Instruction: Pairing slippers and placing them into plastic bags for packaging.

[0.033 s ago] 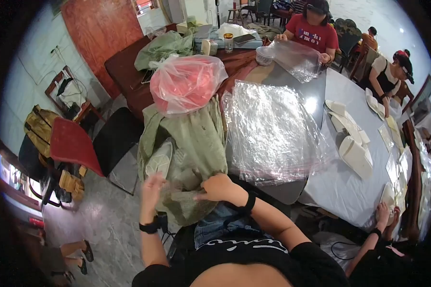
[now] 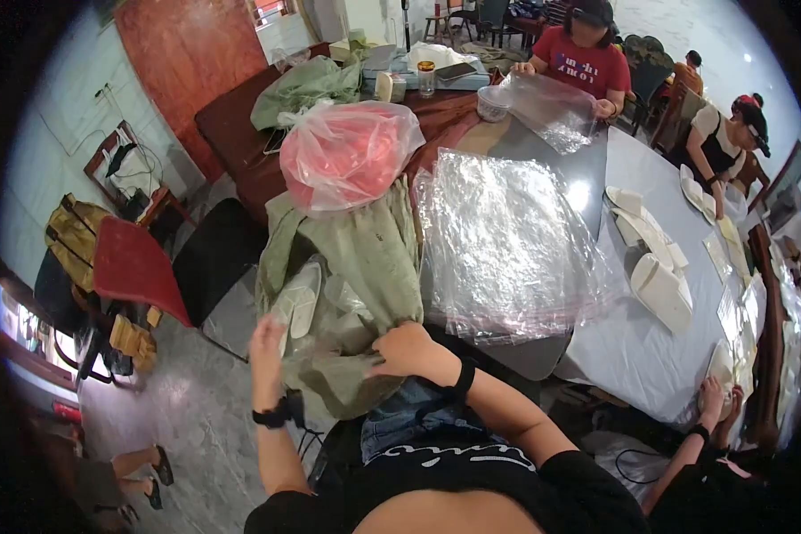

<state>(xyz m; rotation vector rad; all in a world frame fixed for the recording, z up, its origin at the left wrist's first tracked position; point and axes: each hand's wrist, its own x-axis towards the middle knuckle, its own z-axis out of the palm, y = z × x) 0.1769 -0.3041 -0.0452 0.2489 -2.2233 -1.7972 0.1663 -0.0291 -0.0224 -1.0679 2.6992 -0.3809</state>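
Left grip (image 2: 264,356) has slid a little toward 9 o'clock, its wrist with it, while the right grip (image 2: 411,350) keeps to nearly the same place. With the centre of the view as the dial, the sack (image 2: 365,258) lies just off the middle toward 10, green and rumpled, its lower edge reaching the lap. A white shoe (image 2: 304,301) lies in its opening, toward 8. The right grip is closed, fingers bent, on the sack's edge; the left is blurred just beside the shoe, and I cannot tell whether it holds anything.

A grey surface (image 2: 587,209) spreads toward 2, with a pile of clear bags (image 2: 507,245) on its near side. A white surface (image 2: 596,343) adjoins it toward 3 and carries pale slippers (image 2: 660,289). A brown surface (image 2: 231,111) stretches from 10 to 12, with a pink bag (image 2: 351,156) at 11 and a jar (image 2: 426,78) near 12.

One worker (image 2: 583,58) in red sits at about 1, another (image 2: 721,147) at 2, and the hands of a third (image 2: 714,405) show at 4. Toward 9 stands a red chair (image 2: 141,267) on the glossy grey floor (image 2: 187,409); a reddish door (image 2: 187,71) rises at 10 to 11 against pale walls.
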